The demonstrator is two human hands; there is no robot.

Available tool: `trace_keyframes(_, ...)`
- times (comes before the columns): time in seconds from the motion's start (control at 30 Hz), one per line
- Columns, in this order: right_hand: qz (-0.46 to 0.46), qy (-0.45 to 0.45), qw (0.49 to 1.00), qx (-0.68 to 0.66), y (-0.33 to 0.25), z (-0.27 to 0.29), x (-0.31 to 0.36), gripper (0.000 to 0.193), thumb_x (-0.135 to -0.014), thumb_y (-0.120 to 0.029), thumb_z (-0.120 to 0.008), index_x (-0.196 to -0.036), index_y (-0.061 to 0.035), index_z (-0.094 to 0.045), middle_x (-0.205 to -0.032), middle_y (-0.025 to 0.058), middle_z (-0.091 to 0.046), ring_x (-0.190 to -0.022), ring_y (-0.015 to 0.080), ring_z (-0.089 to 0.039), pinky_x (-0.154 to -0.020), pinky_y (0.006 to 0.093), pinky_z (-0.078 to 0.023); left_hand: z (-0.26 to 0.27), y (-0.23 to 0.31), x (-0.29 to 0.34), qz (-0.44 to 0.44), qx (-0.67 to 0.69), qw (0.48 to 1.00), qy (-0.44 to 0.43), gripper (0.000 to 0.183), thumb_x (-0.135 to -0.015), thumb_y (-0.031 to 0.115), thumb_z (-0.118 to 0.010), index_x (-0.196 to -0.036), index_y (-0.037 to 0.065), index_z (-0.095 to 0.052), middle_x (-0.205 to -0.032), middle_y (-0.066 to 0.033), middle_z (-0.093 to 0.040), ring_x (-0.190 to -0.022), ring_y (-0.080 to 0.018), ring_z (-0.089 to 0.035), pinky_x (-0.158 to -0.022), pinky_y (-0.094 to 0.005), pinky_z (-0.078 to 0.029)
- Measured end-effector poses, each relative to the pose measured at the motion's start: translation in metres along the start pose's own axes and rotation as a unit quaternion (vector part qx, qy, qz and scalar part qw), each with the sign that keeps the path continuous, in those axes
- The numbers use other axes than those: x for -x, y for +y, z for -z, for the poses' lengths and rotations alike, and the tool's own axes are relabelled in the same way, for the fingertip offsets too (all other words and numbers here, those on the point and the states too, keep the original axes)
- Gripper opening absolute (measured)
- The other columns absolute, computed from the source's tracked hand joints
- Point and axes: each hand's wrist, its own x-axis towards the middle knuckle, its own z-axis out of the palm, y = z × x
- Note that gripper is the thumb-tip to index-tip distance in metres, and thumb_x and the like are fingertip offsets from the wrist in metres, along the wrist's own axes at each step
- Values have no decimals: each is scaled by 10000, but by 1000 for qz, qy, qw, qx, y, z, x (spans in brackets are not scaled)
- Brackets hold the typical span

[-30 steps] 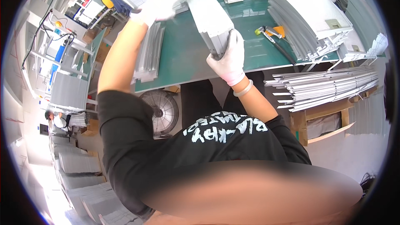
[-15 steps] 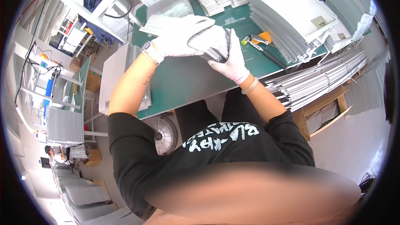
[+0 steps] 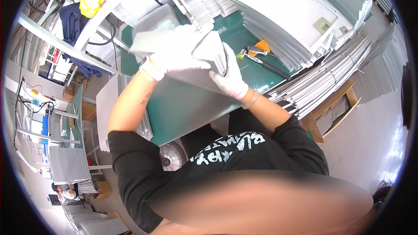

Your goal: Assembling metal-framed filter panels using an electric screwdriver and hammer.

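Above the green table [image 3: 183,109], both my white-gloved hands are on a bundle of thin silver-white strips [image 3: 212,52]. Its layered edges show between the hands, and glare washes out part of it. My left hand [image 3: 174,52] is closed over the bundle's left part, with a pale flat end [image 3: 143,42] sticking out beyond it. From the right, my right hand [image 3: 231,77] grips the bundle's end, thumb on the near side and fingers partly hidden behind. Directly below the hands lies a grey sheet [image 3: 200,79].
Right of my hands lie a black-handled hammer [image 3: 272,67] and an orange scraper [image 3: 262,45]. Beyond them rises a large stack of white mesh panels [image 3: 283,13]. Long strips [image 3: 322,78] lie along the right side, above a cardboard box [image 3: 331,109]. A floor fan [image 3: 172,156] stands below.
The whole view has shifted, so most of the table's things sit further left. My hands still hold the bundle, now tilted more upright, and the grey sheet shows beneath them.
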Motion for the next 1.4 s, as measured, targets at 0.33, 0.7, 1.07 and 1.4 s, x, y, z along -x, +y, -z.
trace_keyframes(0.33, 71, -91, 992, 52, -54, 13, 3, 1088, -696, -245, -792, -1532, 73, -172, -1539, 303, -285, -1449, 427, -295, -1191, 469, -240, 28, 60, 35, 91, 5, 996, 1, 1005, -669, 410, -830, -1470, 2, -379, -1395, -221, -466, -1323, -412, -419, -1138, -512, -308)
trace_keyframes(0.7, 119, -202, 955, 182, -59, 24, 1, 1068, -732, -370, -788, -1521, 71, -219, -1546, 296, -290, -1454, 450, -263, -1203, 512, -196, 31, 55, 40, 104, 104, 989, 1, 1073, -644, 345, -858, -1491, -26, -313, -1475, -248, -392, -1373, -424, -370, -1174, -505, -270)
trace_keyframes(1.07, 31, -169, 984, 46, -32, 14, 18, 1103, -730, -339, -796, -1542, 58, -164, -1580, 291, -225, -1485, 407, -226, -1215, 450, -187, 34, 32, 64, 113, 60, 992, -4, 988, -665, 311, -850, -1459, -29, -369, -1394, -258, -436, -1315, -451, -402, -1155, -498, -294)
trace_keyframes(1.4, 83, -57, 980, 174, -22, -25, 26, 971, -767, -287, -761, -1501, 67, -234, -1454, 296, -356, -1344, 467, -365, -1138, 515, -279, 38, 30, 74, 102, 71, 992, -27, 908, -710, 234, -805, -1466, -19, -369, -1342, -236, -466, -1259, -430, -441, -1112, -488, -337)
